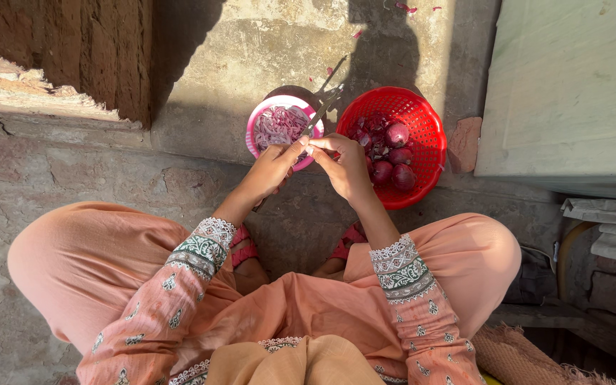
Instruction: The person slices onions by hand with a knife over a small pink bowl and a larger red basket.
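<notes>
Right hand (347, 165) grips knife (320, 107); left hand (274, 167) pinches something small, likely onion piece, over pink bowl (251, 127) so slices drop in. Red basket (422, 114) beside, onions within reach.

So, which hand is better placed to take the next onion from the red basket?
The right hand, probably. It is just beside the red basket and the whole onions. The left hand is over the pink bowl of slices, farther away. The knife is between both hands.

Harsh sunlight, hard shadows – sharp (slightly wide-angle)
</notes>
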